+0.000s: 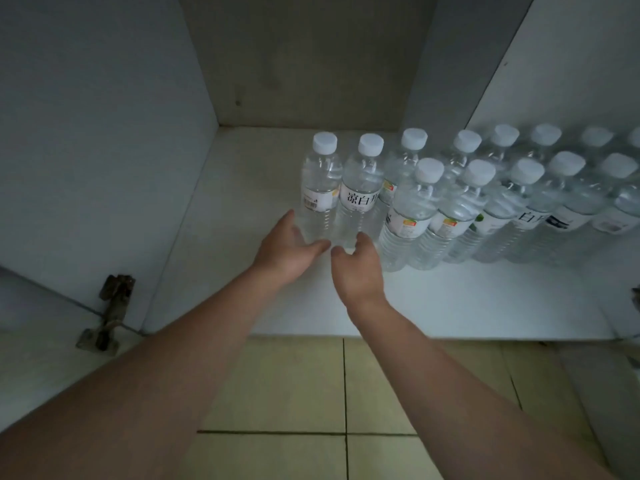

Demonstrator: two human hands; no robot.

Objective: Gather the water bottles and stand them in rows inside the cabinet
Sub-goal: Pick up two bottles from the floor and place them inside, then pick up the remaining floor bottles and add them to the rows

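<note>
Bottles of water stand upright on the white cabinet floor (450, 299), caps up, long axes vertical, in 2 rows running off to the right. The back row ends at the left with 2 bottles that reach further left than the front row: the barcode bottle (319, 188) at the very end, and the bottle with large black characters (360, 192) touching it on its right.

Both of my hands are at the feet of these 2 bottles, so the bottles lie just ahead of my palms, toward the back wall. My left hand (287, 247) is open, fingers straight and loose, the fingertips touching or nearly touching the base of the barcode bottle; I cannot tell which. My right hand (356, 265) is also open, fingers slightly curved, just in front of the lettered bottle's base. Neither hand holds anything.

I judge the next move a light push or straightening. The left hand is nearer the end bottle.
</note>
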